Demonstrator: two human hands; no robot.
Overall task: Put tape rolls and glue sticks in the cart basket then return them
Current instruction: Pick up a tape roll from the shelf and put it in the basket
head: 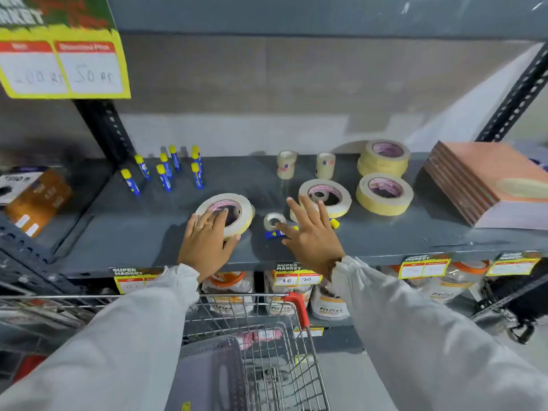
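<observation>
My left hand [206, 240] grips a wide cream tape roll [237, 207] that stands tilted on the grey shelf [133, 232]. My right hand [310, 232] is spread open over a small clear tape roll [274, 220] and a lying glue stick [271, 234], thumb touching the small roll. Another wide roll [335, 192] with a small roll [318, 194] inside lies just beyond my fingers. More cream rolls [385, 193] and a stack of them [384, 158] lie to the right. Two small clear rolls [286, 164] stand behind. Several blue glue sticks [164, 170] stand at the back left. The wire cart basket [267, 345] is below.
A stack of notebooks [486, 179] fills the shelf's right end. A black upright post [106, 129] rises at the left. Packaged goods [35, 197] sit on the neighbouring left shelf. Jars [228, 287] stand on the shelf below, behind price tags [297, 275].
</observation>
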